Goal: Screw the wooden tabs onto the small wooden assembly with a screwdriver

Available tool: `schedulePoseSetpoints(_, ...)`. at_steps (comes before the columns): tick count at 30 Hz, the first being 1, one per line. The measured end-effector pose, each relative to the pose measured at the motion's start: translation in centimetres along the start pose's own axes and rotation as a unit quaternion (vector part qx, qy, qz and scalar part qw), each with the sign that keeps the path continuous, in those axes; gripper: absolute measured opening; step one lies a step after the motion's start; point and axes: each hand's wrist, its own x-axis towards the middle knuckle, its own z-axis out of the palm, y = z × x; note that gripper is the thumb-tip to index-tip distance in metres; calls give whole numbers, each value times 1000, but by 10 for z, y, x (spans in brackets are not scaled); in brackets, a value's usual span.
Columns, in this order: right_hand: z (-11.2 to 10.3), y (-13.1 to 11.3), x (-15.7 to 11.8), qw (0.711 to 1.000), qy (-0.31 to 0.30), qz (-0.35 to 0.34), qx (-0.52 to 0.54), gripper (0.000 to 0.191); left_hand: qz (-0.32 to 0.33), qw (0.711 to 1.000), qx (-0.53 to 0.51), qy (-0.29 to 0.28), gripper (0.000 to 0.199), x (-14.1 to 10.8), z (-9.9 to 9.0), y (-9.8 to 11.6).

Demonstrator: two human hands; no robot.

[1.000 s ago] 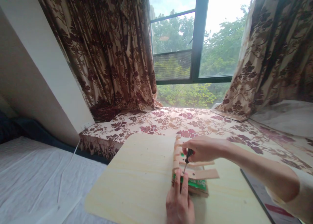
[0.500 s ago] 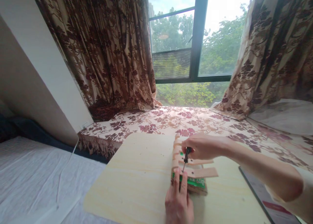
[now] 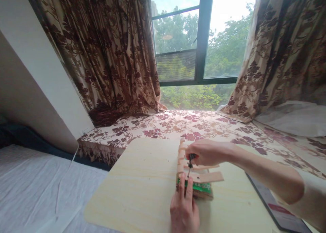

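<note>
Beige strip (image 3: 211, 177) runs crosswise over a green printed packet (image 3: 205, 187) on the counter (image 3: 127, 189). Left hand (image 3: 184, 211) is nearer, fingers stretched out, two touching the strip's left end. Right hand's (image 3: 205, 152) wrapped round a black-handled screwdriver (image 3: 191, 157), near upright, tip down just past those fingertips.

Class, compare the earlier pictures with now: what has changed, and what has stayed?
The whole scene has slid slightly left in the picture, so the camera probably turned a little right. Nothing was taken hold of or let go: the right hand still grips the screwdriver over the near pale strip, and the left hand still rests its fingers beside the tip.
</note>
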Motion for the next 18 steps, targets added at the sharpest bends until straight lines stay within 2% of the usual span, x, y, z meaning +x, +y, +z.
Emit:
schedulePoseSetpoints(6,9,-3,5,993,4,93,-66,33,-24,999,-17,24,67,0,3,3)
schedulePoseSetpoints(8,7,-4,4,994,2,89,-65,32,-21,1000,-16,17,67,0,2,3)
schedulePoseSetpoints(13,-1,-2,-2,1000,4,17,-8,25,-21,1000,-11,-7,71,0,-1,3)
schedulePoseSetpoints(18,7,-1,1,998,-7,59,-36,25,-25,999,-23,-2,70,0,3,3)
